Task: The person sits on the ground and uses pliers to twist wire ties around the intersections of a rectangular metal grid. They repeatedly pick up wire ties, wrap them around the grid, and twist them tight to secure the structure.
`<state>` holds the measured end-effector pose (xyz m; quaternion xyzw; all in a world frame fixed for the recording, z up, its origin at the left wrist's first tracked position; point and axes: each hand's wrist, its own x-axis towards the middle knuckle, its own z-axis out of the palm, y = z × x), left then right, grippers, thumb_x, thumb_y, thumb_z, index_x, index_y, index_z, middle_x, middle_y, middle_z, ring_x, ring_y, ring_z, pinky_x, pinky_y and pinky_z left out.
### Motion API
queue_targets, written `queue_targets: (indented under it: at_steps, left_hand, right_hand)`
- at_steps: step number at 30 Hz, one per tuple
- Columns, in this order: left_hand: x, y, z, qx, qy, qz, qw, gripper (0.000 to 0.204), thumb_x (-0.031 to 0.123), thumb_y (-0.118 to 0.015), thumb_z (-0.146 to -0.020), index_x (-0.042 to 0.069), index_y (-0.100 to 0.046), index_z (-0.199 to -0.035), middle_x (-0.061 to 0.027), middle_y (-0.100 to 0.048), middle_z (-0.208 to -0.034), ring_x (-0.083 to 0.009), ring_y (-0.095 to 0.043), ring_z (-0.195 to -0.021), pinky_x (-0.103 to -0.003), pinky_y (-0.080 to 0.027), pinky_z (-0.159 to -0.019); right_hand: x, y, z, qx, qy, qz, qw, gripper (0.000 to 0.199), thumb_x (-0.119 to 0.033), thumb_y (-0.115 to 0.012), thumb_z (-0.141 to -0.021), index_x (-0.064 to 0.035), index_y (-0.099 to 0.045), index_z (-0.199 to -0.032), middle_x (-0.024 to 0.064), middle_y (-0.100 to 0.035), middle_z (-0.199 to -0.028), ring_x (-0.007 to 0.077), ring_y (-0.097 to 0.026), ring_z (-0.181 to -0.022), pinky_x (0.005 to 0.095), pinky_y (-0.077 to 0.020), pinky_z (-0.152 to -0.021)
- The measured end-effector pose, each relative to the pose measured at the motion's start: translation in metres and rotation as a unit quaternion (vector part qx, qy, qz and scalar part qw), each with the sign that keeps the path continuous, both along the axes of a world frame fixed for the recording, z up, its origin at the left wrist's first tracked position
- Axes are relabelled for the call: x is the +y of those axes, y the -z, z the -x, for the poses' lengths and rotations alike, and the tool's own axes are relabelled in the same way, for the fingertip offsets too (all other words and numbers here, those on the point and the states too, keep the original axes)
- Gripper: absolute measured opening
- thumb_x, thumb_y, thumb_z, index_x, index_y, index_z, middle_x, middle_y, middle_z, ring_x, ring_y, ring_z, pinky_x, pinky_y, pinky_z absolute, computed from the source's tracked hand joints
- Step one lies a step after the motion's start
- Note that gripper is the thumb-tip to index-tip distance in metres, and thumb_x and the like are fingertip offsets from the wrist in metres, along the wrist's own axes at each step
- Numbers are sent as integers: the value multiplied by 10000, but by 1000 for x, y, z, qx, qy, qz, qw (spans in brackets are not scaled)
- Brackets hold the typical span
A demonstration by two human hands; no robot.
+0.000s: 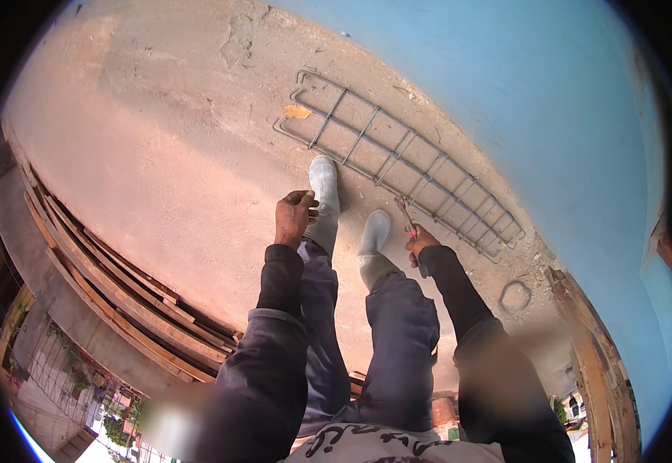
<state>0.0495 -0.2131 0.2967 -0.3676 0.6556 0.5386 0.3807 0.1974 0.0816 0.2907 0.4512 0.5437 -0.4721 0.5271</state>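
Observation:
A long steel rebar cage lies on the concrete floor along the foot of a blue wall. My right hand grips a thin metal tool with a red handle, its tip pointing toward the cage. My left hand hangs over the floor with fingers curled and nothing in it, just left of my left grey boot. My right grey boot stands close to the cage's near bar. Dark sleeves and blue trousers fill the lower middle.
Stacked wooden planks run along the slab's left edge, with a drop to the ground beyond. A small coil of wire lies on the floor at right, near a wooden board. A yellow scrap rests by the cage's far end.

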Motion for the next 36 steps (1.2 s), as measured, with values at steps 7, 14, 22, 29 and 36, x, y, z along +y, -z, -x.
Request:
queue_targets:
  at_steps: [7, 14, 22, 29, 36]
  left_hand:
    - [-139, -131, -67, -32, 82, 96, 991, 289, 187, -610, -942, -38, -638, -1122, -104, -691, -886, -163, -625, -701, -297, -505, -602]
    - [-196, -238, -203, -104, 51, 117, 986, 267, 141, -631, -924, -65, -621, -1094, -168, -692, -893, -227, -640, -645, -341, -525, -524]
    - [-167, -317, -204, -81, 144, 61, 984, 333, 172, -638, -929, -41, -612, -1184, -184, -700, -1024, -285, -690, -812, -378, -564, -663]
    - [-155, -348, -135, -54, 232, 91, 967, 390, 244, -630, -944, -9, -582, -1237, -159, -688, -1069, -236, -676, -820, -328, -549, -651]
    - [-161, -376, -57, 13, 282, 84, 956, 384, 256, -642, -942, 9, -590, -1231, -148, -688, -1060, -221, -677, -837, -323, -559, -670]
  right_hand:
    - [58, -154, -126, -44, 45, -40, 997, 387, -108, -580, -915, -101, -440, -1275, 43, -499, -702, 156, -515, -458, 349, -458, -391]
    - [81, -246, -296, -88, 259, -116, 955, 324, -10, -610, -829, -107, -474, -1107, 112, -545, -648, 263, -537, -445, 435, -471, -401]
    - [56, -298, -399, 48, 270, -25, 961, 130, -153, -608, -912, -99, -529, -999, 106, -615, -759, 267, -628, -555, 446, -523, -461]
    - [-39, -312, -397, -68, 438, -59, 894, 286, -100, -524, -907, -140, -483, -1188, 125, -583, -851, 285, -596, -595, 523, -553, -515]
    - [-122, -325, -385, -100, 477, -27, 873, 401, -43, -500, -919, -148, -447, -1302, 142, -590, -883, 304, -621, -651, 558, -579, -576]
